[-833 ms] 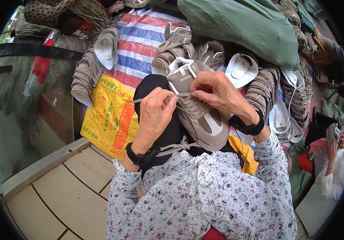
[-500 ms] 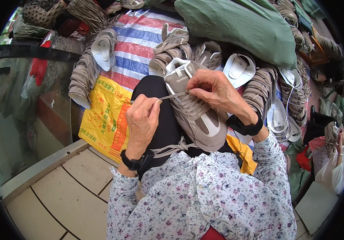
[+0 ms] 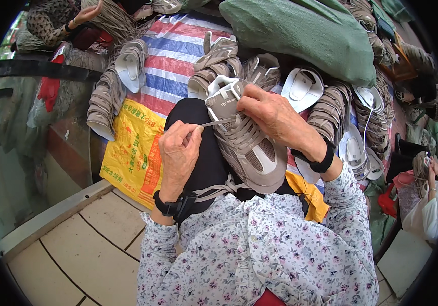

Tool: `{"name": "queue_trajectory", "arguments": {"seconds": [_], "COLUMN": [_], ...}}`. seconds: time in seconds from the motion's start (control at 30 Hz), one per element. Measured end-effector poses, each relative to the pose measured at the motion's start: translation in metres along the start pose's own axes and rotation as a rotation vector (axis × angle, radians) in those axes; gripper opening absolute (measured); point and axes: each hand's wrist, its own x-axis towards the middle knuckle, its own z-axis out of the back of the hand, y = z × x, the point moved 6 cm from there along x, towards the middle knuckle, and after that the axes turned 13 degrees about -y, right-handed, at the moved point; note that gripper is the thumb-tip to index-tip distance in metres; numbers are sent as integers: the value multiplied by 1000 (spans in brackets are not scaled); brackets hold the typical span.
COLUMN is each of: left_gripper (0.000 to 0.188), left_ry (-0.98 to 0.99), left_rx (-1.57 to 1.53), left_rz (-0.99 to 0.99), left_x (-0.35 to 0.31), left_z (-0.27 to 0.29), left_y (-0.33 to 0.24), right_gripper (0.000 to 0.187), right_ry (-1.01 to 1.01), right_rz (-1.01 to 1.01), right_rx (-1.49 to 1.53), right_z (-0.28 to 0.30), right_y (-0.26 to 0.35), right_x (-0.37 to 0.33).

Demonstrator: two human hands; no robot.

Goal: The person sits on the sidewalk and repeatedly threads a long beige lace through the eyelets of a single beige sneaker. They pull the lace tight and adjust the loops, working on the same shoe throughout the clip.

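Note:
A grey-beige sneaker (image 3: 260,171) with white trim rests across my dark-trousered lap, toe toward me, its laces running through the lower eyelets. Between thumb and forefinger my left hand (image 3: 181,148) pinches the end of a flat grey shoelace (image 3: 214,123), which stretches taut toward the shoe's upper eyelets. My right hand (image 3: 275,117) is closed at the top eyelets beside the tongue (image 3: 229,99); its fingertips are tucked against the shoe, and what they grip is hidden. More grey laces (image 3: 221,190) lie over my lap below the shoe.
Nested stacks of sneaker uppers (image 3: 108,97) stand left, with another stack (image 3: 329,112) right, on a striped plastic sheet (image 3: 170,61). A large green sack (image 3: 300,41) lies beyond. A yellow bag (image 3: 132,153) is beside my leg, near a glass panel (image 3: 40,137). Other people's hands (image 3: 87,14) show at the edges.
My right hand has gone from pulling on the lace to the shoe's top eyelets, its fingers turned down. The left still pinches the lace, nearly in place.

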Motion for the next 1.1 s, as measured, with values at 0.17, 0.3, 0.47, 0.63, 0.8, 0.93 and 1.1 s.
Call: {"name": "queue_trajectory", "arguments": {"seconds": [0.17, 0.3, 0.47, 0.63, 0.8, 0.93, 1.1], "left_gripper": [6, 5, 4, 4, 3, 4, 4], "left_ry": [-7, -17, -21, -28, -93, -141, -36], "left_rx": [-21, -15, -7, -19, -2, 0, -9], "left_rz": [31, 16, -19, -19, -39, -8, 12], "left_x": [-1, -3, -4, -3, -8, -17, -9], "left_z": [0, 0, 0, 0, 9, 14, 8], "left_y": [1, 2, 0, -1, 0, -2, -5], "right_gripper": [26, 29, 30, 27, 30, 17, 9], "right_ry": [66, 54, -71, -101, -157, -170, -104], "right_rz": [104, 31, -87, -165, -141, -180, -442], "right_rx": [-221, -259, -368, -257, -262, -172, 177], "right_z": [-4, -5, 21, 23, 51, 47, 31], "right_y": [11, 6, -34, -53, -26, -35, -57], "right_x": [2, -5, -11, -13, -9, -20, -31]}}
